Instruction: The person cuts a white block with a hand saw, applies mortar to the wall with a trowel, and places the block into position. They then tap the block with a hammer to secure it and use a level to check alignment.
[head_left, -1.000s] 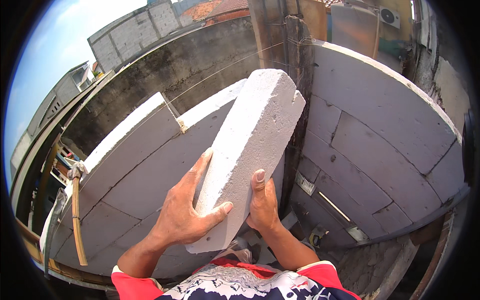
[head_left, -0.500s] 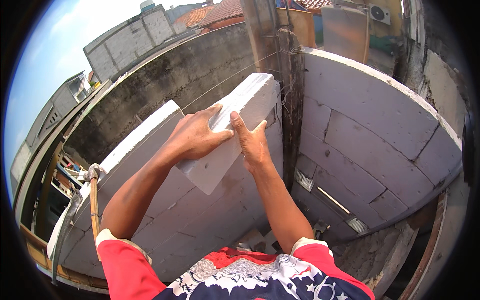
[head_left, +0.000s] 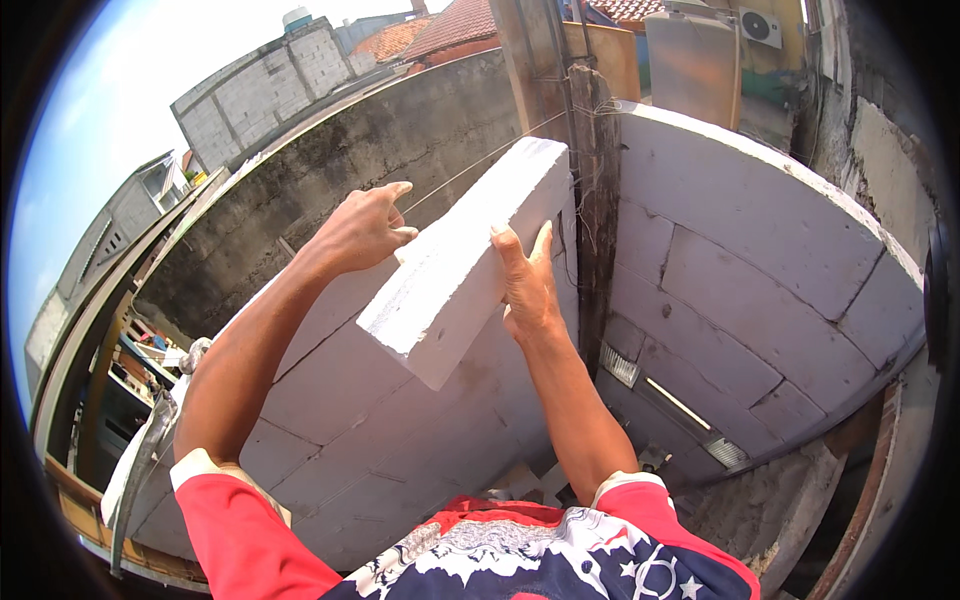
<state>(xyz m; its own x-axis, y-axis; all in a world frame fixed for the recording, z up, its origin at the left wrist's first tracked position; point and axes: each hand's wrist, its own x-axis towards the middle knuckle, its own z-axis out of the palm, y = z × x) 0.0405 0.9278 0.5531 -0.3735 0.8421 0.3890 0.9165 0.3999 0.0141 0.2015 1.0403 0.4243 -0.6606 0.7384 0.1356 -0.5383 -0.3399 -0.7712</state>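
A white lightweight concrete block [head_left: 465,262] sits at a slant atop the block wall [head_left: 400,430] in front of me, one end near the dark post. My right hand [head_left: 530,285] grips its near side, thumb and forefinger against the face. Whether the underside fully touches the wall is hidden. My left hand [head_left: 365,230] is off the block, left of its upper edge, forefinger stretched out and thumb apart. A thin string [head_left: 485,162] runs from the post toward the left hand; I cannot tell if the fingers touch it.
A dark post [head_left: 597,200] stands in the corner, with loose wire around it. To the right rises another block wall [head_left: 740,270]. Behind is an old grey wall [head_left: 300,200]. A hammer's head [head_left: 193,355] shows beside my left arm, resting on the wall.
My left hand has let go of the block and moved left. The block has turned so more of its top shows. My right hand stays on it.
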